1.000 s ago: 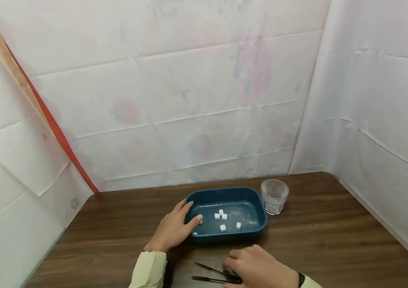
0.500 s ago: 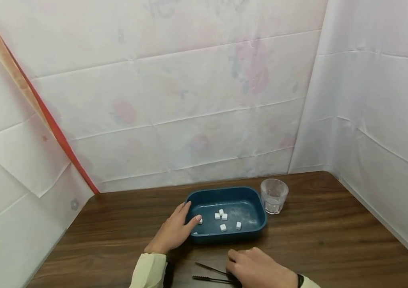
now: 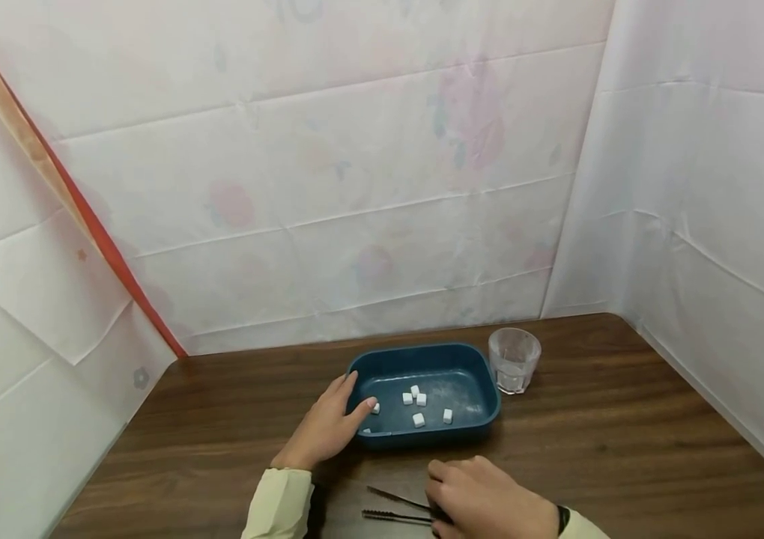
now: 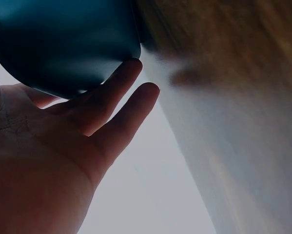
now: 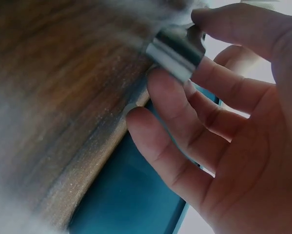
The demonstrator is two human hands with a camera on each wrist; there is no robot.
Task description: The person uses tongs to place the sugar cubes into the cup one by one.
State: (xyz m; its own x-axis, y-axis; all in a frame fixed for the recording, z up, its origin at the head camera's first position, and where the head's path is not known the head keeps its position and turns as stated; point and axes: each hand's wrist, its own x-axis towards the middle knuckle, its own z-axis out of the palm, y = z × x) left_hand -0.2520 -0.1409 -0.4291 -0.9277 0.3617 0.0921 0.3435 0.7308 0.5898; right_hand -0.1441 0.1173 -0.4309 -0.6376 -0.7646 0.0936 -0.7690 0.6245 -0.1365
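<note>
With my left hand (image 3: 323, 432) I grip the left end of the blue tray (image 3: 466, 389), thumb over its rim, near the back edge of the tabletop (image 3: 598, 427). Inside lie white cubes (image 3: 421, 400): five in plain sight, two partly hidden by my thumb. The clear glass (image 3: 514, 359) stands just beside the tray, towards the back right corner; its content I cannot tell. My right fingers hold the tongs (image 3: 397, 516) at their joined end, on my side of the tray.

The person wears pale yellow-green sleeves (image 3: 281, 500) that look soft and wrinkly. The sleeves stop at the wrists. A thin black band (image 3: 563, 519) goes round the right wrist. Little lines cross the palm of the left hand (image 3: 323, 427).
</note>
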